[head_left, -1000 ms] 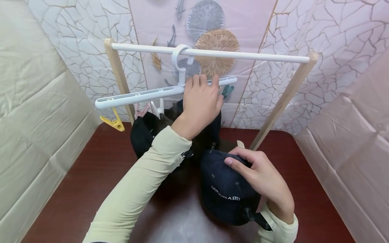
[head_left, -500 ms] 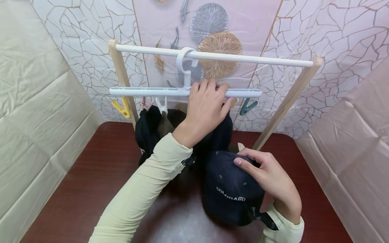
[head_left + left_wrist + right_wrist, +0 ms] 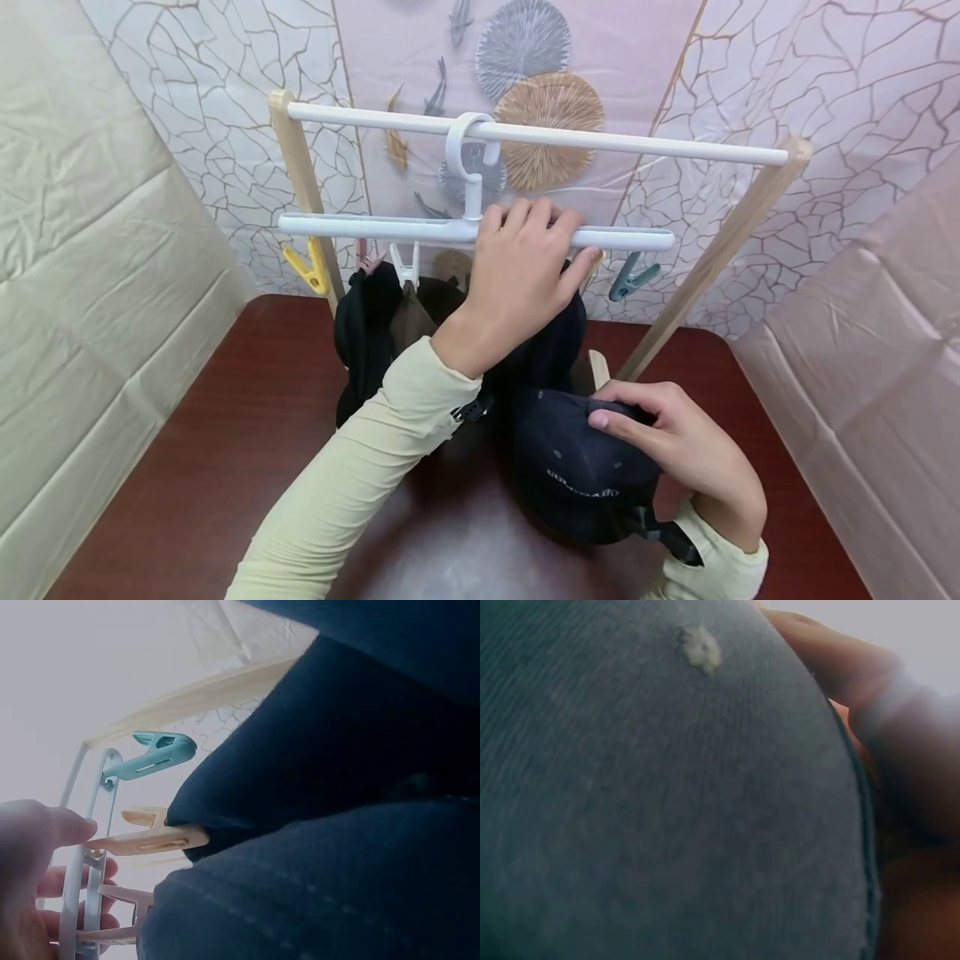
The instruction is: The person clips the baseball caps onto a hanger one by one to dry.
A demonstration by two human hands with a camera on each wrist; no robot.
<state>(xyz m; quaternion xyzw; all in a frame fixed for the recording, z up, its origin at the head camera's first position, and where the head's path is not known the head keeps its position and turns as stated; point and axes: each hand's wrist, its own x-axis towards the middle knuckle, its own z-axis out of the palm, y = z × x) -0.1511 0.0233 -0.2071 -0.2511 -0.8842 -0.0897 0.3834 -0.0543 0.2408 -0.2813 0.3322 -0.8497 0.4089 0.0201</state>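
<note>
My left hand point(image 3: 517, 279) grips the bar of a white clip hanger point(image 3: 367, 225), just right of its hook. Dark caps point(image 3: 366, 329) hang below from its clips. In the left wrist view a peach clip point(image 3: 154, 841) bites the edge of a dark blue cap point(image 3: 300, 750), and the teal clip point(image 3: 161, 756) beyond it holds nothing. My right hand point(image 3: 690, 442) pinches a navy cap point(image 3: 570, 467) with white COLORADO lettering, thumb on the near side. Its fabric point(image 3: 690, 810) fills most of the right wrist view.
The hanger hooks over a white rail point(image 3: 637, 143) between wooden posts point(image 3: 705, 275). A yellow clip point(image 3: 309, 268) dangles without a cap at the hanger's left end. The rack stands on a dark red table point(image 3: 195, 467) with fabric-covered walls point(image 3: 112, 292) around it.
My left hand has turned the hanger from slanted to nearly level along the rail, bringing the teal clip into plain view. The navy cap and right hand have shifted slightly right.
</note>
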